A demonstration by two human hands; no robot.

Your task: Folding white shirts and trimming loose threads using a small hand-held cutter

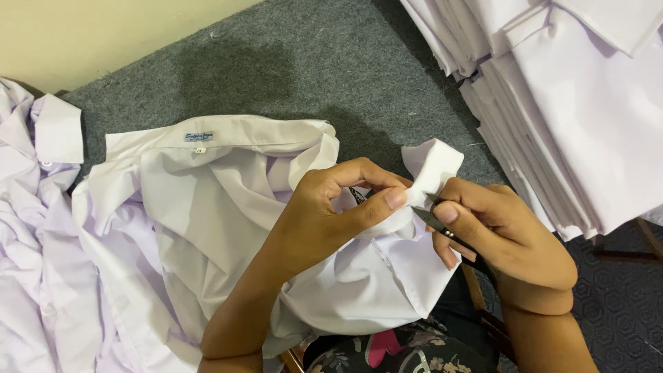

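At about nine o'clock a loose heap of crumpled white shirts (31, 228) lies on the grey carpet (276, 62), seemingly not yet handled. Beside it, across the person's lap, spreads the white shirt in hand (207, 200), collar and label at its twelve o'clock edge, body unfolded and rumpled. The left hand (331, 207) pinches a bunched fold of this shirt's cloth between thumb and fingers, holding up a cuff-like end (431, 166) at the centre of the view. Touching it at three o'clock, the right hand (504, 235) is clenched round small thread snips (431, 220), the dark blades meeting the cloth just under the left thumb. Trimming of this garment looks underway, not finished. At one to three o'clock stands a tall stack of neatly folded white shirts (552, 103), judged to be completed pieces, so a good share appears done while the heap remains.
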